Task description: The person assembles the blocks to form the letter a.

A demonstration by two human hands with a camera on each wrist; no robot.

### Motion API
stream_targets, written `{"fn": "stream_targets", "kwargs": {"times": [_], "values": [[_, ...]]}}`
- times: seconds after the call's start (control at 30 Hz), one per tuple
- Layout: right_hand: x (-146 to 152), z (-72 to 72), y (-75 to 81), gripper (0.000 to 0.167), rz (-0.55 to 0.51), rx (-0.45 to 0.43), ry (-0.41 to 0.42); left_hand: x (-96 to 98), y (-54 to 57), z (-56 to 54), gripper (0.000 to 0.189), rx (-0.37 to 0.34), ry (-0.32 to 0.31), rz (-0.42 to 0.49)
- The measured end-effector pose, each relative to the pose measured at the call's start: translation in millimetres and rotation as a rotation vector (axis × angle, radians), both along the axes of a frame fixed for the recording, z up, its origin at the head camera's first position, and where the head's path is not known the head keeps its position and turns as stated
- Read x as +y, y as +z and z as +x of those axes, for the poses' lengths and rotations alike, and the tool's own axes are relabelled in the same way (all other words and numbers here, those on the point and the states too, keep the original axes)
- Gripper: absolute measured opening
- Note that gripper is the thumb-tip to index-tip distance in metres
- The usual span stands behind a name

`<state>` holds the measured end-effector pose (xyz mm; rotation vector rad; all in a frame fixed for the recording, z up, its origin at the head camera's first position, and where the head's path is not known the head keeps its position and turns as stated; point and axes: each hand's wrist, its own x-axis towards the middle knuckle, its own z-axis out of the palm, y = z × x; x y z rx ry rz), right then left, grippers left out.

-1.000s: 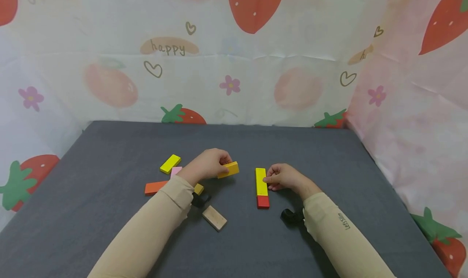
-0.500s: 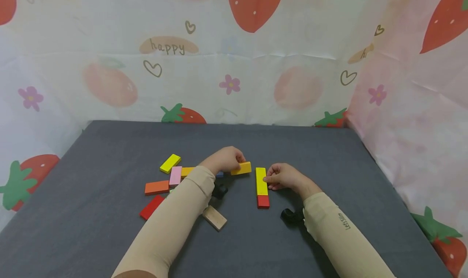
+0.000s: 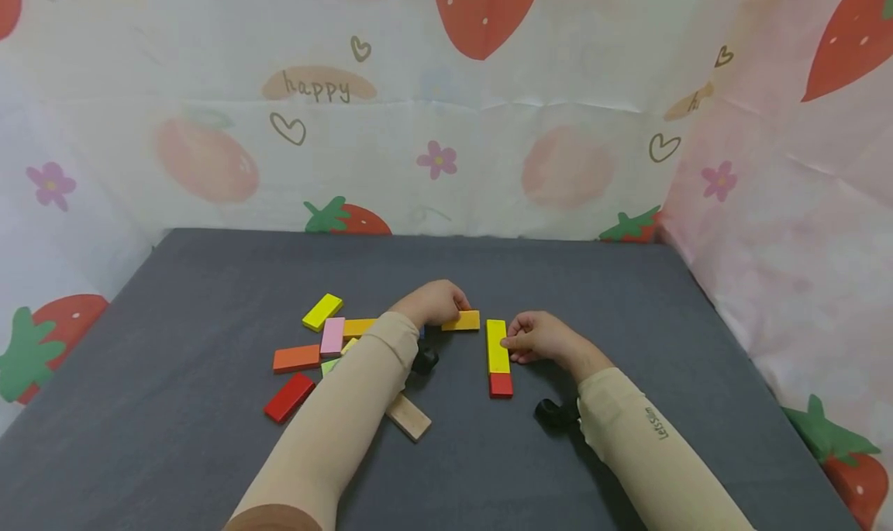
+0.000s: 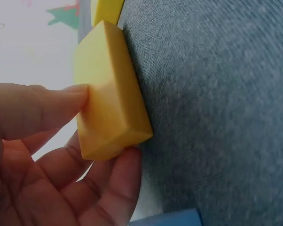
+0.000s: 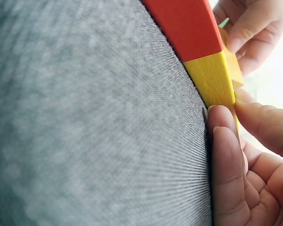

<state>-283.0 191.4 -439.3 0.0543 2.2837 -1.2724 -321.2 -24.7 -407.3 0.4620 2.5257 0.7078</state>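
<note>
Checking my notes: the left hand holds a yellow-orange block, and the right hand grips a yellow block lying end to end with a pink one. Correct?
Not pink: the yellow block meets a red block, as the right wrist view shows. The rest stands.

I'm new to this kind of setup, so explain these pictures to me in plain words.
There is no machine here: a person works with two bare hands. The wide picture comes from a camera worn on the head, looking forward and down. Each close-up comes from a camera on one wrist.

On the grey cloth lie small coloured blocks. To the left are, among others, a pink block, an orange block and a plain wooden block.

The left hand pinches an amber block. The right hand holds the edge of a yellow block, which lies end to end with a short-looking red block.
</note>
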Motion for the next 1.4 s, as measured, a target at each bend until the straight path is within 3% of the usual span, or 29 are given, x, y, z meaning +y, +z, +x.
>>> {"fn": "stream_targets", "kwargs": {"times": [0.27,0.67,1.4], "values": [[0.6,-0.6,-0.6,0.018,-0.006,-0.005,-0.004,9.7,-2.0,0.4,0.032,0.022,-0.015,-0.017],[1.6,0.7,-0.5,0.018,-0.016,0.007,0.008,12.0,-6.3,1.3,0.026,0.122,-0.029,-0.064],[1.1,2.9,2.1,0.015,-0.026,0.012,0.011,3.8,-1.8,5.0,0.026,0.090,0.000,-0.017]]}}
